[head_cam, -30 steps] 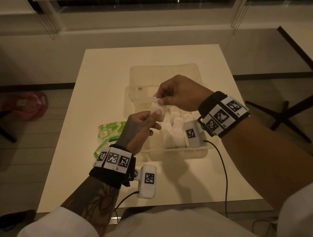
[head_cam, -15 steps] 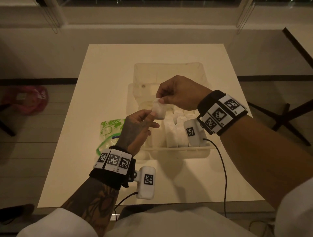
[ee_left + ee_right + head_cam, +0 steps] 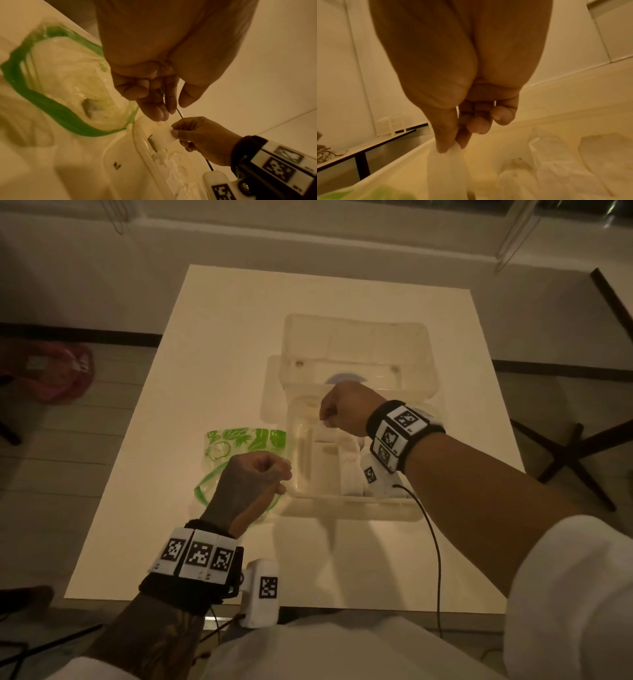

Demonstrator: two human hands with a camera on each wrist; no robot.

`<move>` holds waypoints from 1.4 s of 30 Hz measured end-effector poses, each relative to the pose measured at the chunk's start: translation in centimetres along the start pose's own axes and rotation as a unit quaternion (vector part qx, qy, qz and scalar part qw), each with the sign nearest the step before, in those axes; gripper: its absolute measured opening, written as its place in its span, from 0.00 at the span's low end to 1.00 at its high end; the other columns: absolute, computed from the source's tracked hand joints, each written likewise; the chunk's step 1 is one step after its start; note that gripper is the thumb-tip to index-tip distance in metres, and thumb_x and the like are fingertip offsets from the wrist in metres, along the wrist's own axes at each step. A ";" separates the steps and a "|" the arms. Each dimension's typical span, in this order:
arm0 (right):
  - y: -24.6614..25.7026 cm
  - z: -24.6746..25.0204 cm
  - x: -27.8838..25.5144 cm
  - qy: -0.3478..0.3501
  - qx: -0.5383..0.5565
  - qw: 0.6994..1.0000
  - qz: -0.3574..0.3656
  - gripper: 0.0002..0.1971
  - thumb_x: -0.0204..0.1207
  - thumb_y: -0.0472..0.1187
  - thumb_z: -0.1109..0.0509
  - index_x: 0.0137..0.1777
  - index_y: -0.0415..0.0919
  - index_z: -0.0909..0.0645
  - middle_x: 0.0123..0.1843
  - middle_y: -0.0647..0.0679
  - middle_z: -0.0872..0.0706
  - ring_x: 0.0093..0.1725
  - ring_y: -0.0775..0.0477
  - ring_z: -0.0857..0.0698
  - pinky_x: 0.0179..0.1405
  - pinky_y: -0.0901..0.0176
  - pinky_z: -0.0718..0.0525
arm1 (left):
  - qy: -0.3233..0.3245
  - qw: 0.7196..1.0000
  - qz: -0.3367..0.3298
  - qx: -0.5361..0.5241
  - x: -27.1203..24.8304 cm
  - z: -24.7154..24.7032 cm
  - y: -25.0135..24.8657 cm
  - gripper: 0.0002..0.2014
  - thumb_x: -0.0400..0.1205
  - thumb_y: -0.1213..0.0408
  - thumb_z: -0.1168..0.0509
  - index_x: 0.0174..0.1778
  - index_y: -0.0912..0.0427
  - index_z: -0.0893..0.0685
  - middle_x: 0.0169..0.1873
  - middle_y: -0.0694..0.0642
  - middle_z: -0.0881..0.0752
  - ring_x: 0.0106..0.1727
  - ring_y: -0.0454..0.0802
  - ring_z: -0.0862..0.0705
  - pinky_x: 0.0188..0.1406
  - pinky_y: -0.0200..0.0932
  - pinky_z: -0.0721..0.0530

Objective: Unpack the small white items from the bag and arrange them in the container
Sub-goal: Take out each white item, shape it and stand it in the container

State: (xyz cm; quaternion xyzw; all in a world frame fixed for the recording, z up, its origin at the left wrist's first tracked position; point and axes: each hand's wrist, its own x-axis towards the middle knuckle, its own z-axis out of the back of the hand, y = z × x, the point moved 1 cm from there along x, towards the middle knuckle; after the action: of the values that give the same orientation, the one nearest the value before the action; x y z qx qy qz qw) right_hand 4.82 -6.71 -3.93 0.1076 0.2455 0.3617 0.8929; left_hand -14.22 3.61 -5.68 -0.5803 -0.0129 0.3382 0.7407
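Note:
A clear plastic container (image 3: 356,503) stands mid-table with its lid (image 3: 352,337) folded back. Several small white items (image 3: 349,470) are lined up along its right side, also seen in the wrist views (image 3: 171,169) (image 3: 556,155). My right hand (image 3: 325,419) hovers over the container's left part and pinches one small white item (image 3: 167,133) (image 3: 448,162) between thumb and forefinger. My left hand (image 3: 279,477) hangs loosely curled and holds nothing, above the green-printed bag (image 3: 239,440). The bag's green-rimmed mouth (image 3: 60,108) lies open with white contents (image 3: 65,67) inside.
The bag lies against the container's left wall. A black cable (image 3: 431,535) runs from my right wrist over the table's front edge. On the floor are a red bag (image 3: 58,371) at the left and a dark chair base (image 3: 582,453) at the right.
Both hands held one white item together above the container. Now the left hand has let go and dropped toward the bag, while the right hand keeps the item and has lowered it over the container.

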 end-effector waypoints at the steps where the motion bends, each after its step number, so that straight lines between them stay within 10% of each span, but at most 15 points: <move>1: 0.0 -0.1 0.3 0.004 -0.009 1.000 -0.004 0.10 0.77 0.35 0.27 0.57 0.37 0.11 0.55 0.46 0.11 0.56 0.48 0.15 0.51 0.68 0.26 | -0.001 1.000 0.004 0.009 -0.2 0.3 0.2 0.10 0.82 0.64 0.34 0.37 0.60 0.11 0.33 0.57 0.10 0.27 0.43 0.17 0.18 0.29 0.27; 9: 0.0 -0.9 2.4 0.005 -0.135 0.990 -0.041 0.09 0.77 0.37 0.29 0.55 0.38 0.13 0.53 0.42 0.11 0.53 0.42 0.13 0.57 0.48 0.14 | -0.013 0.997 0.029 0.067 -0.6 1.6 1.1 0.10 0.81 0.65 0.33 0.37 0.65 0.11 0.27 0.54 0.14 0.21 0.35 0.20 0.17 0.25 0.28; 24: -0.2 -1.9 1.9 -0.058 -0.110 0.991 -0.041 0.08 0.80 0.33 0.37 0.54 0.37 0.18 0.53 0.40 0.16 0.41 0.46 0.21 0.43 0.56 0.20 | 0.015 0.992 0.080 0.095 0.1 1.0 2.4 0.10 0.81 0.63 0.34 0.37 0.63 0.12 0.31 0.54 0.12 0.31 0.45 0.17 0.29 0.36 0.24; 34: 0.3 -1.7 1.1 0.003 -0.052 0.998 -0.042 0.12 0.77 0.36 0.32 0.59 0.36 0.15 0.56 0.42 0.14 0.56 0.43 0.16 0.63 0.52 0.17 | -0.037 0.978 0.014 0.203 1.5 0.6 4.2 0.14 0.86 0.64 0.42 0.43 0.69 0.17 0.37 0.59 0.17 0.37 0.47 0.22 0.33 0.33 0.29; 42: 0.0 -1.4 0.4 -0.023 0.023 0.999 -0.043 0.12 0.78 0.34 0.35 0.57 0.40 0.14 0.56 0.46 0.14 0.52 0.48 0.17 0.51 0.64 0.24 | -0.084 0.926 -0.043 0.365 3.2 -0.2 5.6 0.13 0.79 0.68 0.31 0.58 0.67 0.16 0.54 0.61 0.14 0.57 0.56 0.16 0.59 0.41 0.23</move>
State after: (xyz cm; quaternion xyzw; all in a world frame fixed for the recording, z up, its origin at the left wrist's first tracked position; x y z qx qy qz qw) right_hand 4.32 -6.41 -5.29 0.1252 0.2374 0.3146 0.9105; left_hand -14.37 5.66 -11.81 -0.2381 0.0242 0.3353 0.9112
